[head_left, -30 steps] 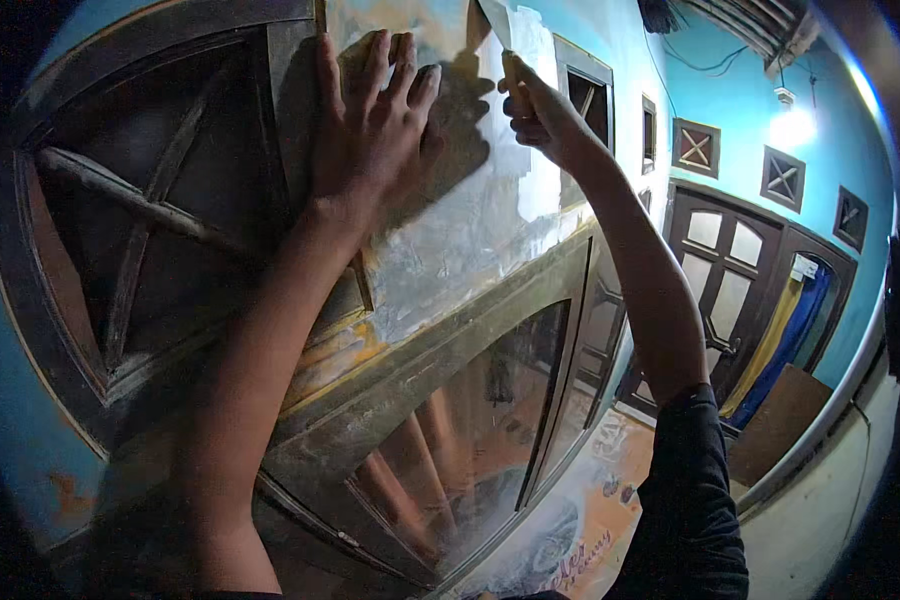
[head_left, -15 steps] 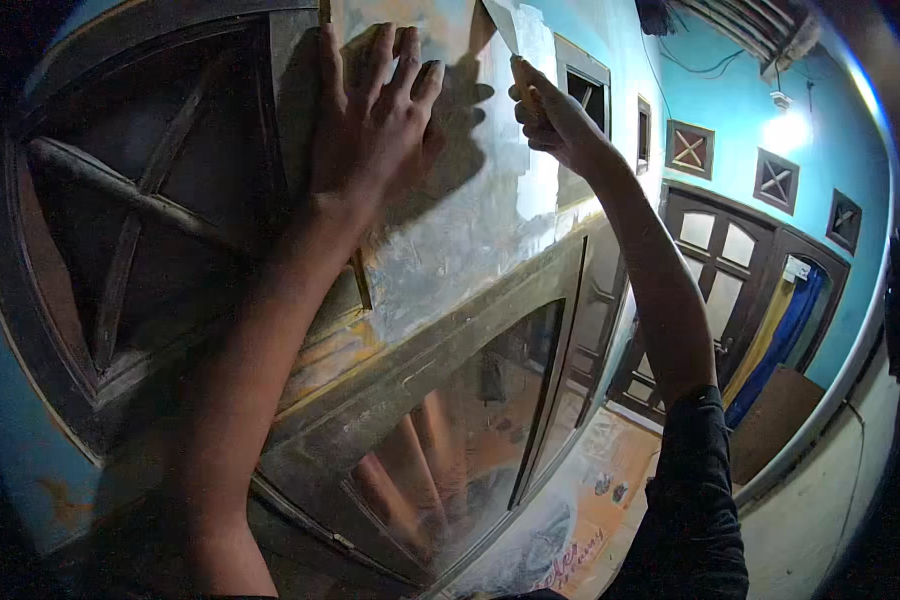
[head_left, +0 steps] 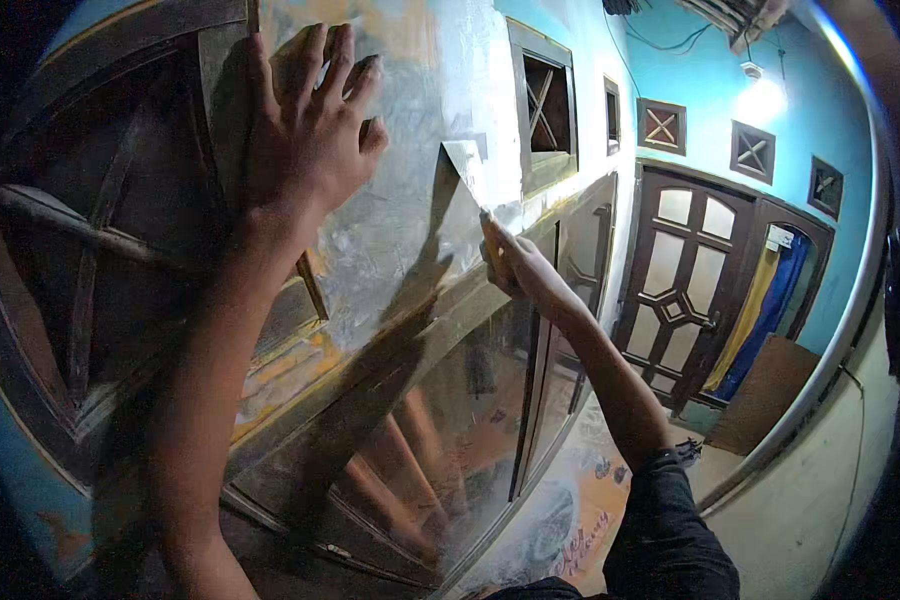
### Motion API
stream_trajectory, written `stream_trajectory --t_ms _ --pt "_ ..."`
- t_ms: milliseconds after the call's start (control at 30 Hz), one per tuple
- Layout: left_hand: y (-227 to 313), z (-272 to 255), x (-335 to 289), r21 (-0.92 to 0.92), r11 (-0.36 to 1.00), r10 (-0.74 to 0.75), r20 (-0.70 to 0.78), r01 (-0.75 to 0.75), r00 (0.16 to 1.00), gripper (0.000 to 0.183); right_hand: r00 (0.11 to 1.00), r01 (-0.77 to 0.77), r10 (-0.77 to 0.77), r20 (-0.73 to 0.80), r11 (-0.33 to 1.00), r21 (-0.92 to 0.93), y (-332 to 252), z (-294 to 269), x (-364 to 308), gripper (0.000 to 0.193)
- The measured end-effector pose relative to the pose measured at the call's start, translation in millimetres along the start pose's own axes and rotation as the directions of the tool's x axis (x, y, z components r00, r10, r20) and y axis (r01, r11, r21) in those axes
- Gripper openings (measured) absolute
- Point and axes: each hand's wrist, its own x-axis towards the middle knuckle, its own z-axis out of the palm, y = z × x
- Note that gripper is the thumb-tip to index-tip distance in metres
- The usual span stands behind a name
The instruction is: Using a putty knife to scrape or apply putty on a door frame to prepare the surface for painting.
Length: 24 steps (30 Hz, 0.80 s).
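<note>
My right hand (head_left: 515, 262) is closed round the handle of a putty knife (head_left: 465, 165). Its broad metal blade points up and lies at the wall patch, close to a band of white filler (head_left: 480, 90). My left hand (head_left: 320, 135) rests with fingers spread on the upper left of the patch, beside the dark wooden frame. The patch (head_left: 390, 220) is smeared grey and white, with orange-brown stains near its top. A long shadow falls from the knife and right hand down across the patch.
Left stands a dark frame with crossed bars (head_left: 95, 230). Below the patch is a glass window (head_left: 450, 420) showing orange curtains. A small vent (head_left: 545, 110) is right of the filler. Beyond are a panelled door (head_left: 680, 270), a lit bulb (head_left: 760, 98) and a brown board (head_left: 765, 395).
My right hand has brought the putty knife down along the wall, from the top of the patch to its lower right. The view has shifted a little; my left hand stays spread on the wall.
</note>
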Motion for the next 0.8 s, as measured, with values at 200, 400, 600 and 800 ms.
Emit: stream_trajectory --t_ms 200,400,600,800 --pt "-5 -3 -2 -0.009 1.0 0.011 -0.019 -0.011 1.0 0.049 0.984 -0.141 0.147 -0.102 0.988 0.067 22 33 -47 0.05" --pt "-8 -5 -2 0.0 0.999 0.035 0.015 -0.035 0.999 0.049 0.993 -0.023 0.028 -0.114 0.999 0.043 -19 28 7 0.052" --pt "-13 -2 -3 0.024 0.998 0.056 -0.031 -0.056 0.998 0.046 0.996 -0.064 0.067 -0.056 0.996 0.054 3 35 -26 0.048" --pt "-6 -20 2 0.125 0.99 0.051 0.057 -0.058 0.997 0.048 0.987 -0.085 0.088 -0.135 0.996 0.033 71 42 -90 0.045"
